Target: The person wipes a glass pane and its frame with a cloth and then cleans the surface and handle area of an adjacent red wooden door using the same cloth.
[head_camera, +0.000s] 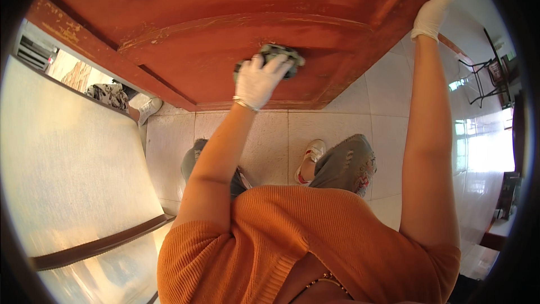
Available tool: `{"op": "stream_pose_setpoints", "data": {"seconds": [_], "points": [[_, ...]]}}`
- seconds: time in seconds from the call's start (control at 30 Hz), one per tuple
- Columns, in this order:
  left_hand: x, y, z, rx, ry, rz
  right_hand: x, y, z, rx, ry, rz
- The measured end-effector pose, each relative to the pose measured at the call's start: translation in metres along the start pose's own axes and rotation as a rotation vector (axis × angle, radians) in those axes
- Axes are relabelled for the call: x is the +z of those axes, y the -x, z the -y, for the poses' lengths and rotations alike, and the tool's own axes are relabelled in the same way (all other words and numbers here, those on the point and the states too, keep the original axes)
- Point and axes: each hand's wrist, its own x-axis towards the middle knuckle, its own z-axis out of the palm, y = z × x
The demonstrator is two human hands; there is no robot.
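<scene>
In a white glove, my left hand [258, 81] presses a bunched dark and grey-green cloth [282, 52] against the lower panel of a red-brown wooden door [211, 74]. The cloth is slightly blurred, and part of it sticks out past my fingertips. My right hand [433, 14], also in a white glove, is at the door's right edge with the arm stretched forward. Its fingers look wrapped around that edge, partly hidden from view. Paint is worn and chipped along the door's mouldings and its left stile.
Below the door lies a pale tiled floor [261, 143]. A pale panel with a brown strip [101, 242] stands close on my left. Beyond the doorway gap, another person's white shoe [148, 109] shows. A dark metal-framed chair [491, 71] stands far right.
</scene>
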Motion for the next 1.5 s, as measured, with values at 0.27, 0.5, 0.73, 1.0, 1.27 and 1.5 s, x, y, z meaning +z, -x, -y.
{"op": "stream_pose_setpoints", "data": {"seconds": [0.27, 0.5, 0.73, 1.0, 1.27, 1.5], "points": [[-0.032, 0.085, 0.132, -0.272, -0.296, -0.022, -0.015, -0.004, 0.011, -0.015, 0.032, -0.020], [0.007, 0.180, 0.202, -1.714, 0.522, -0.910, -0.002, 0.013, 0.027, 0.046, -0.039, -0.003], [-0.021, 0.088, 0.167, -1.480, 0.288, -0.501, -0.002, 0.020, 0.041, 0.065, -0.031, 0.006], [-0.028, 0.103, 0.114, -1.119, 0.456, -0.269, 0.004, 0.044, 0.072, 0.239, -0.078, 0.029], [-0.030, 0.115, 0.153, -1.349, 0.542, -0.846, 0.024, 0.074, 0.102, 0.218, -0.163, 0.010], [-0.011, 0.140, 0.187, -1.207, 0.018, -0.433, 0.026, 0.072, 0.095, 0.245, -0.109, -0.033]]}}
